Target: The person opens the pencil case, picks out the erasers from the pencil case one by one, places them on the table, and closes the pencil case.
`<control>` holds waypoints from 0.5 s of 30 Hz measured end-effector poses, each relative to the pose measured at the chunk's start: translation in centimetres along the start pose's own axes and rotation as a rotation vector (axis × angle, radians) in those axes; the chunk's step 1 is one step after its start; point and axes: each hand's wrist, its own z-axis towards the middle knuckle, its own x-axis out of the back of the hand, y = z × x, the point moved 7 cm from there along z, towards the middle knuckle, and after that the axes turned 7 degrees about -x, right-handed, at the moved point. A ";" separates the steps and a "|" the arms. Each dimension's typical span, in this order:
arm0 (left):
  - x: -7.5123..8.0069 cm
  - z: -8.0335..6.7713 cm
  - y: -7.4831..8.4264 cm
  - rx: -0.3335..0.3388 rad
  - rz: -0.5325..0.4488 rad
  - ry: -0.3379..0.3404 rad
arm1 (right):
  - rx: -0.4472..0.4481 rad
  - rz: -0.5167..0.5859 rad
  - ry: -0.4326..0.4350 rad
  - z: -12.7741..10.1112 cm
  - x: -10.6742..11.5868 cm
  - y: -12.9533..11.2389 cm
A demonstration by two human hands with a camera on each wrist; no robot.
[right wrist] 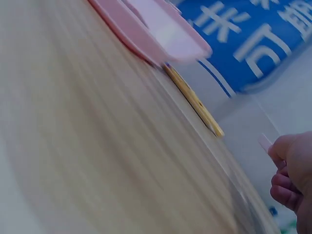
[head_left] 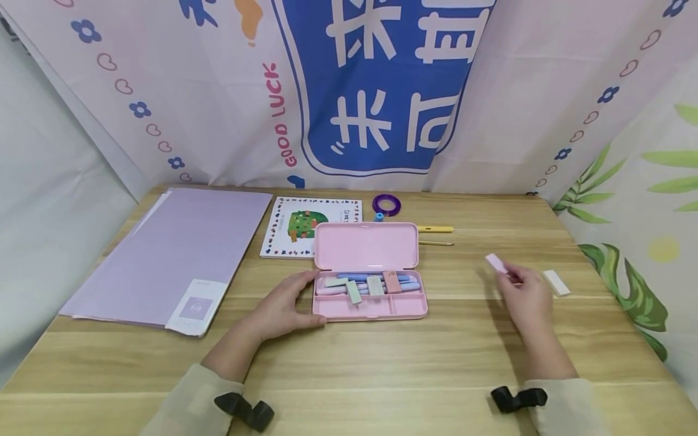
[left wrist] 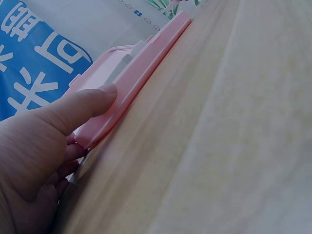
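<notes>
A pink pencil case (head_left: 366, 245) lies with its lid raised, holding several pens (head_left: 349, 277) and eraser-like blocks in pale green (head_left: 375, 286) and salmon pink (head_left: 391, 282). My left hand (head_left: 283, 306) grips the case's left end, thumb at the front corner and fingers round the side; the left wrist view shows the thumb (left wrist: 92, 105) against the pink wall. Off to the right, my right hand (head_left: 526, 300) pinches a pale pink eraser (head_left: 495, 263) between thumb and fingers, above the table. A white eraser-like block (head_left: 556, 283) lies just right of that hand.
Behind the case are a booklet with a green cartoon (head_left: 283, 227), a purple tape roll (head_left: 386, 204), a yellow pen (head_left: 436, 229) and a thin pencil (head_left: 438, 243). A large lilac folder (head_left: 180, 254) covers the table's left side. A printed curtain (head_left: 218, 121) hangs at the back.
</notes>
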 end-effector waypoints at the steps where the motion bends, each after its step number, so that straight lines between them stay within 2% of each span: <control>1: 0.0 0.0 0.0 -0.001 0.001 0.000 | -0.029 -0.028 0.005 0.3 0.6 0.8; 6: 0.0 0.0 -0.1 -0.001 -0.001 0.000 | -0.160 -0.131 0.007 1.8 2.8 4.6; 9: -0.1 0.0 -0.1 0.004 -0.002 -0.004 | -0.228 -0.141 -0.016 2.1 3.5 6.3; 15: -0.1 0.0 -0.1 0.007 -0.001 -0.003 | -0.248 -0.196 -0.066 2.2 3.9 7.4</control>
